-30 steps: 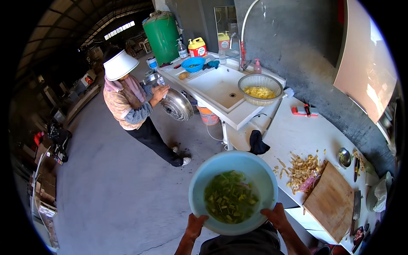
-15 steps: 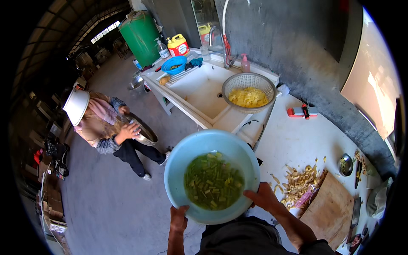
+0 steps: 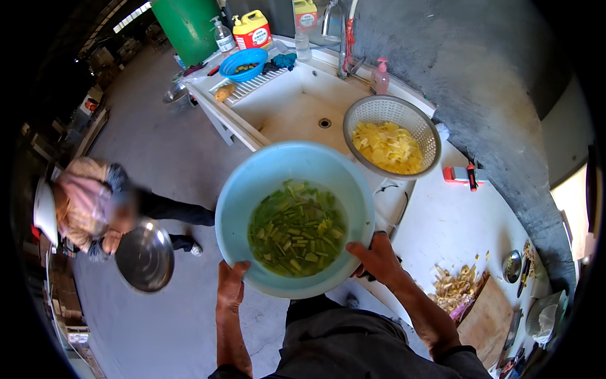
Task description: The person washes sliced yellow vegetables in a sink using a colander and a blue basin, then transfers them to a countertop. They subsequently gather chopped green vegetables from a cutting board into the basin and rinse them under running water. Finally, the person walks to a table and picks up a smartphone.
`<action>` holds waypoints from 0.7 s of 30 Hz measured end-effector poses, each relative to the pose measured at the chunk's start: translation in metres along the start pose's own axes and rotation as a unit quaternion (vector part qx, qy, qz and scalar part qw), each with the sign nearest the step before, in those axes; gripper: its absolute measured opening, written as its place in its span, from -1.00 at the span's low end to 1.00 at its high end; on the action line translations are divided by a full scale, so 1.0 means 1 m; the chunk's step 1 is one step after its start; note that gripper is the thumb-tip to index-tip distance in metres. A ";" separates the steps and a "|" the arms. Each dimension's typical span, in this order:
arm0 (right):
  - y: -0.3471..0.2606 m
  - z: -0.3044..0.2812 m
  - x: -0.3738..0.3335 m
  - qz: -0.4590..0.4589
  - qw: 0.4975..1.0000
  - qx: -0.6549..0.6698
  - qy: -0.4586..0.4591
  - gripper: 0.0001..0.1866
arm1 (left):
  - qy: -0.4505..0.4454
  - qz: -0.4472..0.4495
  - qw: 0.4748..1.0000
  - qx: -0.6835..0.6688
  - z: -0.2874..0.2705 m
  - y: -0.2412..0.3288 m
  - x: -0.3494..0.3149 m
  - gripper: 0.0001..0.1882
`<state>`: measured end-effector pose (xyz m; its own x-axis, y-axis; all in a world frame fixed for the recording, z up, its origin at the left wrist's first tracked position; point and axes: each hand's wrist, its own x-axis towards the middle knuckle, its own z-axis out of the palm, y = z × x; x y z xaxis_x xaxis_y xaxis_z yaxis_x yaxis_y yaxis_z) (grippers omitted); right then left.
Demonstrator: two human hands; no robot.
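Nearest the camera, the left hand (image 3: 231, 284) grips the near-left rim of a light blue basin (image 3: 252, 189), its fingers closed around the edge, thumb on top. The right hand (image 3: 377, 258) clamps the near-right rim in the same way, thumb over the lip and the other fingers hidden underneath. The basin is held level in the air between the person's body and the sink (image 3: 297, 114). It is partly filled with water and chopped green vegetable pieces (image 3: 297, 228).

The step in hand looks like carrying the soaking greens toward the sink. The next move would call for keeping the basin level so the water does not slop over, then finding a spot to set it down or tip it. The sink basin just beyond looks open, apart from the colander at its right edge.

To the right, the white bench (image 3: 442, 234) carries a pile of peelings (image 3: 456, 287) beside a wooden cutting board (image 3: 489, 319).

Beyond the basin, a white colander (image 3: 391, 136) of yellow cut pieces rests on the sink's right corner. Farther back stand a blue basket (image 3: 243, 64), a yellow jug (image 3: 252, 30) and a green barrel (image 3: 189, 22).

Off to the left on the concrete floor (image 3: 158, 158), another person (image 3: 88, 202) holds a round steel pan (image 3: 144, 255).
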<state>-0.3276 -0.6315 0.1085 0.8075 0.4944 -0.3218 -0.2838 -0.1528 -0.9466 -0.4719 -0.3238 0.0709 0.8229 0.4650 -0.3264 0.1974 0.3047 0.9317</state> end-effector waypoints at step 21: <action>-0.055 0.070 0.341 0.005 0.952 0.174 0.251 -0.71 | -0.137 0.015 0.988 0.072 0.008 0.139 0.462 -0.79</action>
<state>-0.0728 -0.3940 0.0521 0.9246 0.0102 -0.3807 -0.3762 0.1805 -0.9088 -0.0600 -0.0733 0.0507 0.9392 0.2235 -0.2608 0.2276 0.1636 0.9599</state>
